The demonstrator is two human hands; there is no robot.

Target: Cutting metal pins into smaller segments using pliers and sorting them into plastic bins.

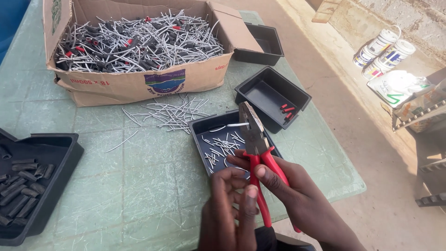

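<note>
head view: right hand (297, 195) closed around the red handles of the pliers (254, 139), jaws pointing away and clamping a wire piece (238, 124). left hand (230, 204) just beside it, fingers curled, pinching something too small to identify, above the black tray (200, 128).

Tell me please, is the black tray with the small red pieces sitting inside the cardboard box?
No, that black tray sits on the table beside the cardboard box.
</note>
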